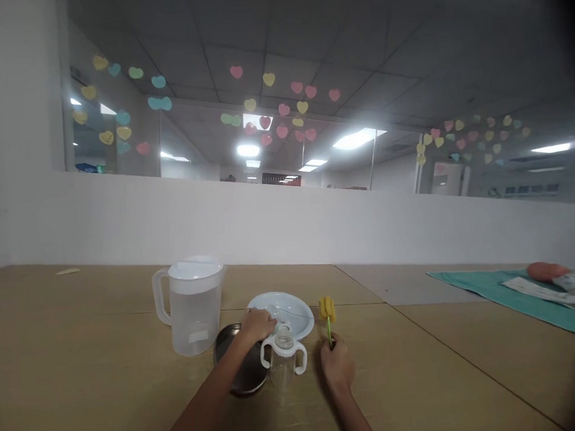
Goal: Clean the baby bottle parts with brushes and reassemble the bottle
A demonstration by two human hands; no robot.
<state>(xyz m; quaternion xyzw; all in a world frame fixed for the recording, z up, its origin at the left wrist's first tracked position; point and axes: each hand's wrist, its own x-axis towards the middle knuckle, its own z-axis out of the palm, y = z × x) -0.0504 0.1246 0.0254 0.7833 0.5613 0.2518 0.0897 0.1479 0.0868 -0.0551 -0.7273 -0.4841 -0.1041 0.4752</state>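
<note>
My right hand (339, 363) grips the green handle of a bottle brush with a yellow sponge head (327, 308), which points up and away from me. Just left of it stands a clear baby bottle (282, 366) with a white two-handled collar, its mouth uncovered. My left hand (258, 324) reaches over a round metal pan (249, 369) to the near left edge of a pale plate (298, 310). Its fingers are curled, and whatever they hold is hidden. Small clear or whitish pieces lie on the plate by those fingers.
A translucent lidded pitcher (195, 311) stands left of the pan. At the far right, a teal cloth (491, 292) carries patterned fabric (543, 293) and a reddish-orange object (547, 271). A thin pale piece (67, 271) lies at the far left. A white wall (278, 225) rises behind the table.
</note>
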